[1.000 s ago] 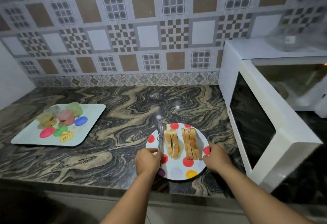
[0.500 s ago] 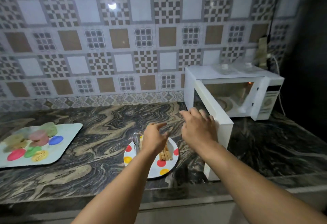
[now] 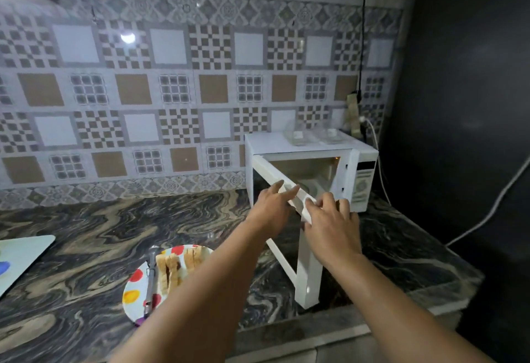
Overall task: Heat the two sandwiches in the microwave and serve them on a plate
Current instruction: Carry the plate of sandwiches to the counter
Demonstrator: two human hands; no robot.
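Two sandwiches [image 3: 175,268] stand on edge on a white polka-dot plate [image 3: 134,291] near the counter's front edge, beside metal tongs [image 3: 149,282]. My left forearm covers the plate's right side. The white microwave [image 3: 309,162] stands at the back right with its door [image 3: 307,271] swung open toward me and its lit cavity empty. My left hand [image 3: 271,210] reaches the door's top edge with straight fingers. My right hand [image 3: 332,226] rests on the top edge near the door's free corner, fingers lying over it.
A white tray [image 3: 20,256] with coloured pieces lies at the left edge of the marble counter [image 3: 86,233]. Clear glass items [image 3: 312,134] sit on the microwave's top. A white cable [image 3: 487,213] runs down the dark wall at the right.
Both hands left the plate and rose to the microwave door's top edge. The view lifted and pulled back, so the plate now lies low and the whole microwave shows.
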